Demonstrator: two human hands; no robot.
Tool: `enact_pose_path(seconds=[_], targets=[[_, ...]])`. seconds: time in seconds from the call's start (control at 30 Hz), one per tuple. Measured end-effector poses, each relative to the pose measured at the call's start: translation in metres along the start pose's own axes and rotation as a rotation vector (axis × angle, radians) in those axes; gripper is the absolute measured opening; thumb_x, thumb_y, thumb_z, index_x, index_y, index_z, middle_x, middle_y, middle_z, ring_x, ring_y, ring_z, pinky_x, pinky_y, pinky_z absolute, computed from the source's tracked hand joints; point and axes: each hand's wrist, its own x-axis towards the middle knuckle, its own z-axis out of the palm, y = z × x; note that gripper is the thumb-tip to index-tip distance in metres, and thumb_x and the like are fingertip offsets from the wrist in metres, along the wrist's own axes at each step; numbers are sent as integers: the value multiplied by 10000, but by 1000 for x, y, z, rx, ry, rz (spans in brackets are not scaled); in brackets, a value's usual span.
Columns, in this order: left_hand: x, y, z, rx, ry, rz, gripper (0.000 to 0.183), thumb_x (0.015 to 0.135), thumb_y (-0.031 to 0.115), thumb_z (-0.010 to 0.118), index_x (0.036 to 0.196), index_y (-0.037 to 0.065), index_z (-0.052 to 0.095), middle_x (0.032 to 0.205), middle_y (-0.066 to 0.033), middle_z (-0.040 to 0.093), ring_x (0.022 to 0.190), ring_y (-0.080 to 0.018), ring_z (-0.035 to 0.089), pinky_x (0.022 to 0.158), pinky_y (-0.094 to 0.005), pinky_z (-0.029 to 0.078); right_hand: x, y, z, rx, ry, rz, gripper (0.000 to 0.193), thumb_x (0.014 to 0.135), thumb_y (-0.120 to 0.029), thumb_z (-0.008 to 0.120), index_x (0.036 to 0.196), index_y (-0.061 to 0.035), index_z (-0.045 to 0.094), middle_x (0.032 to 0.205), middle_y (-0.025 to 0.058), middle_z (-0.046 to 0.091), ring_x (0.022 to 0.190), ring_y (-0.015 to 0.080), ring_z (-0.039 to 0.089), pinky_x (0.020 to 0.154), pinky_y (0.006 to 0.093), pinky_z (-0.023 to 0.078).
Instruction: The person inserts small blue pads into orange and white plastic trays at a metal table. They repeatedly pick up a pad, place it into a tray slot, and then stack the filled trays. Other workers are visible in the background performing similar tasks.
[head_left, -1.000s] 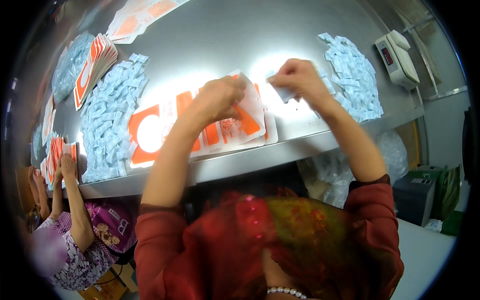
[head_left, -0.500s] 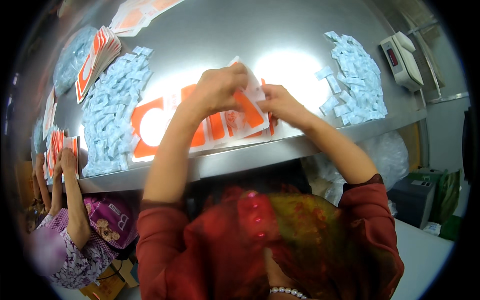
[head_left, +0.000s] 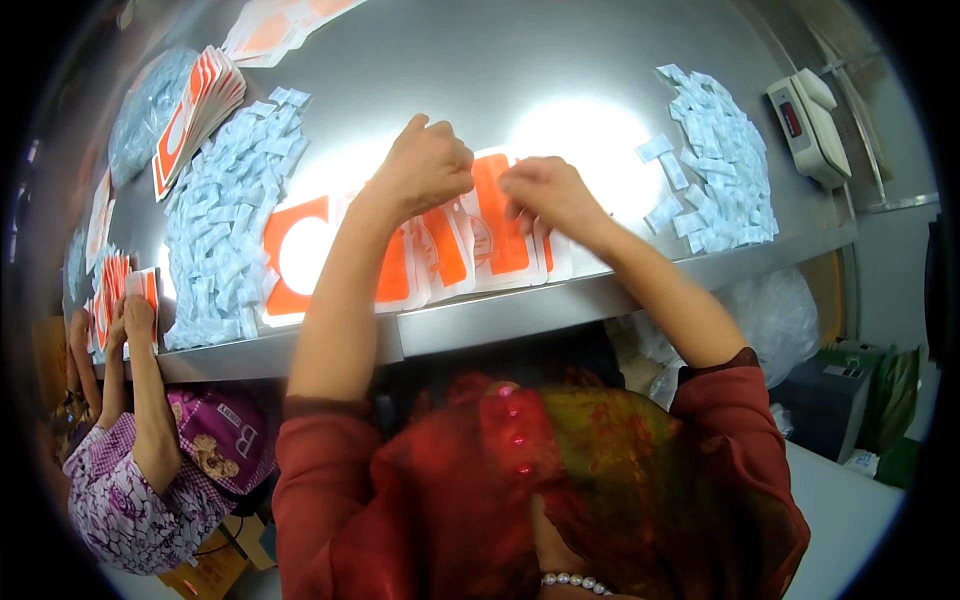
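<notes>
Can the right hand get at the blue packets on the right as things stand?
Probably yes: nothing visible stands between the right hand and those blue packets, a few lying nearer to it.

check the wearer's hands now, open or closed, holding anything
Left hand: fingers curled; whether it holds anything cannot be told.
Right hand: fingers loosely bent by the orange packets; grip cannot be told.

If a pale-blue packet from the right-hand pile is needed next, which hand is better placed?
Likely the right hand: it is on that side, visibly nearer the right-hand pile. The left hand is farther off, near the orange-and-white packages.
</notes>
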Motion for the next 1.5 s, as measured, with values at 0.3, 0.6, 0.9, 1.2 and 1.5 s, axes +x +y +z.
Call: enact_pose_path(seconds=[0.3, 0.6, 0.9, 1.2, 1.5], targets=[[18, 14, 32, -159, -36, -257, 471, 706, 43, 493, 1174, 30, 550, 1099, -155, 610, 991, -301, 572, 831, -402, 476, 24, 16, -17, -53, 79, 63, 279, 822, -144, 552, 980, 82, 597, 734, 90, 611, 571, 134, 599, 464, 233, 462], [19, -7, 37, -369, 80, -322, 503, 653, -14, 580, 1150, 66, 591, 1016, -96, 599, 897, -267, 577, 747, -364, 491, 25, 21, -15, 159, -23, 24, 355, 784, -151, 600, 1026, 108, 589, 718, 68, 604, 580, 107, 580, 435, 213, 407], [4, -17, 14, -688, 122, -361, 401, 627, -48, 615, 1012, 63, 650, 874, -16, 561, 689, -141, 463, 603, -280, 461, 18, 8, 7, 61, -245, 92, 167, 795, -188, 626, 743, -30, 632, 603, 14, 549, 511, 77, 499, 444, 198, 359], [5, -4, 11, -577, 470, -31, 467, 573, -49, 591, 1027, 57, 616, 1008, -36, 606, 779, -200, 545, 699, -310, 479, 27, 21, 0, 257, 9, -32, 95, 813, -68, 616, 798, 21, 645, 708, 58, 634, 581, 98, 582, 524, 228, 467], [6, 25, 12, -280, 322, 199, 335, 566, -51, 623, 868, 86, 586, 881, -40, 587, 744, -265, 588, 599, -329, 483, 33, 30, 0, 394, 58, -232, 212, 766, -152, 675, 704, 46, 637, 629, 54, 587, 560, 102, 520, 511, 255, 415]])
